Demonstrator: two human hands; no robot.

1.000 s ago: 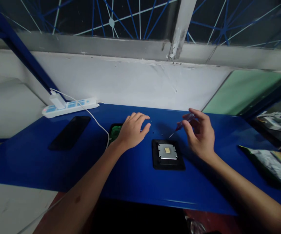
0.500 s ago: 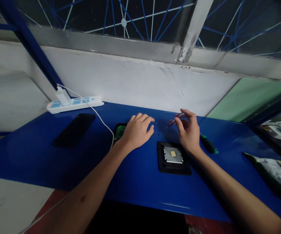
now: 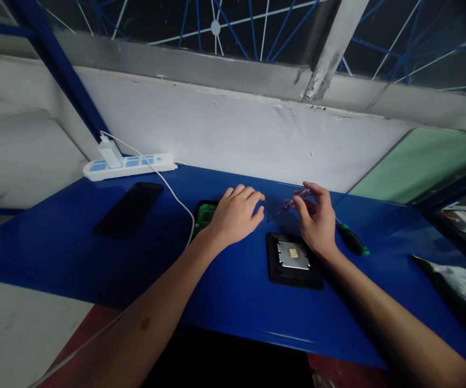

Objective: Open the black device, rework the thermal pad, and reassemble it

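My right hand [image 3: 317, 221] pinches a small screwdriver [image 3: 297, 198] with a translucent purplish handle. Its thin shaft slants down to the left, and the tip is at a tiny dark speck, perhaps a screw, on the blue table [image 3: 233, 291]. My left hand [image 3: 239, 213] hovers or rests palm down, fingers bent and thumb apart, with nothing visible in it. Partly hidden behind that wrist is a black casing with a green circuit board [image 3: 205, 214]. Below the screwdriver lies a black square cover [image 3: 275, 272] bearing a metal plate [image 3: 287, 260] with a yellowish pad [image 3: 293, 253].
A green-handled screwdriver [image 3: 353, 240] lies right of my right hand. Farther right is a shiny packet [image 3: 455, 285]. To the left are a dark phone [image 3: 130, 210], a white power strip [image 3: 130, 167] and a white cable [image 3: 172, 189] running past my left wrist.
The screwdriver tip has moved left and down to the tiny dark speck. My left hand keeps nearly the same pose. The whole view has shifted slightly.
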